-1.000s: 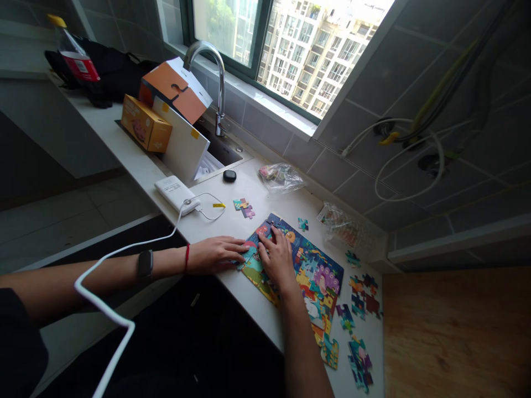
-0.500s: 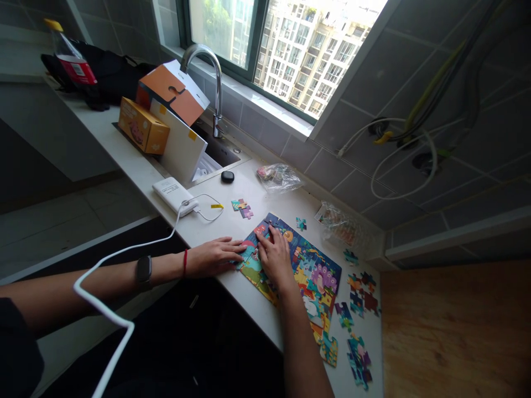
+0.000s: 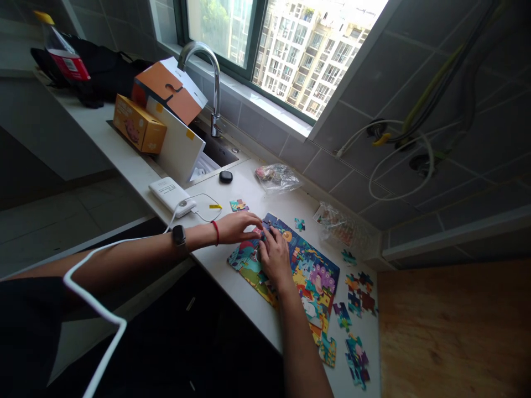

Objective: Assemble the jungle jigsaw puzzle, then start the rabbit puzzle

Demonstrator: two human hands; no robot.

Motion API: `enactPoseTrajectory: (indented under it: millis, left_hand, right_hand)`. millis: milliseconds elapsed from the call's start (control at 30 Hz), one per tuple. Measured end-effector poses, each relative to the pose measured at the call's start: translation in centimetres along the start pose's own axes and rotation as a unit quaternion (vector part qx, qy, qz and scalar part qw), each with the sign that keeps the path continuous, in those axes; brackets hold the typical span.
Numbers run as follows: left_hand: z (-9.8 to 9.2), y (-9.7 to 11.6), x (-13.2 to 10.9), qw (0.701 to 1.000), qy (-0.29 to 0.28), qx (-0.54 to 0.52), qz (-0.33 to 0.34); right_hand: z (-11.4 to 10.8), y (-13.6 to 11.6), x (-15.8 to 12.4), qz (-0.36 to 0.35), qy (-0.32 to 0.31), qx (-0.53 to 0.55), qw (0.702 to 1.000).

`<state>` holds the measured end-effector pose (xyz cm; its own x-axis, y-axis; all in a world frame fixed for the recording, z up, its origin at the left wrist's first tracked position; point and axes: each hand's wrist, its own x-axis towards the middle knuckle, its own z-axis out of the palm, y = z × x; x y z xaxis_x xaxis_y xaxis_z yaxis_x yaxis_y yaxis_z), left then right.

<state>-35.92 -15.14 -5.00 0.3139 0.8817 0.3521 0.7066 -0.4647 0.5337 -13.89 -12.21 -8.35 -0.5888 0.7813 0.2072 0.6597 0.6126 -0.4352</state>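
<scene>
A colourful jigsaw puzzle (image 3: 309,271), partly put together, lies on the white counter (image 3: 224,265). My right hand (image 3: 274,258) rests flat on the puzzle's upper left part, fingers stretched towards its far corner. My left hand (image 3: 236,226) has its fingers bent and pressed down at that same corner, touching my right fingertips. Whether it holds a piece is hidden. A small cluster of joined pieces (image 3: 238,205) sits just beyond my left hand.
Loose pieces (image 3: 360,296) lie right of the puzzle. Two plastic bags (image 3: 279,177) with pieces sit by the tiled wall. A white power bank (image 3: 172,195) with cable, a black case (image 3: 226,177), boxes (image 3: 139,130) over the sink and a tap (image 3: 213,83) stand at left.
My left hand has lifted off the puzzle's left edge and moved forward to the far corner, beside my right fingertips. My right hand has stayed in place.
</scene>
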Motion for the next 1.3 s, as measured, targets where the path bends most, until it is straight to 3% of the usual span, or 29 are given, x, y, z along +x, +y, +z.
enactPoseTrajectory:
  millis: [167, 333, 600, 733, 833, 1000, 1067, 1167, 1300]
  left_hand:
    - [2.8, -3.8, 5.6, 0.994, -0.037, 0.100, -0.015]
    - [3.8, -5.9, 7.0, 0.993, -0.047, 0.104, 0.020]
    - [2.7, -5.1, 7.0, 0.974, -0.131, 0.186, 0.023]
    - [2.4, -4.2, 7.8, 0.967, -0.154, 0.202, 0.010]
    - [2.3, -3.4, 8.1, 0.965, -0.160, 0.209, 0.003]
    - [3.7, -1.7, 5.5, 0.968, -0.126, 0.214, -0.020]
    - [4.7, -1.1, 3.4, 0.976, -0.097, 0.192, -0.019]
    - [5.9, -0.4, 0.6, 0.983, -0.106, 0.146, 0.024]
    - [6.2, -0.1, -1.0, 0.982, -0.124, 0.139, 0.045]
  right_hand:
    - [0.3, 0.6, 0.0, 0.007, 0.015, 0.025, 1.000]
    - [0.0, -0.1, -0.1, 0.024, 0.010, -0.001, 1.000]
    - [0.0, -0.1, -0.1, 0.023, 0.021, 0.006, 1.000]
    - [0.1, 0.3, 0.1, 0.030, 0.040, 0.081, 0.995]
    - [-0.1, 1.0, 0.4, 0.054, 0.091, 0.154, 0.982]
    - [0.2, 3.3, 0.8, 0.143, 0.170, 0.271, 0.937]
    - [0.7, 4.3, 1.0, 0.168, 0.166, 0.325, 0.916]
    - [1.3, 5.4, 1.2, 0.181, 0.158, 0.377, 0.894]
    - [1.5, 6.2, 1.5, 0.193, 0.159, 0.399, 0.882]
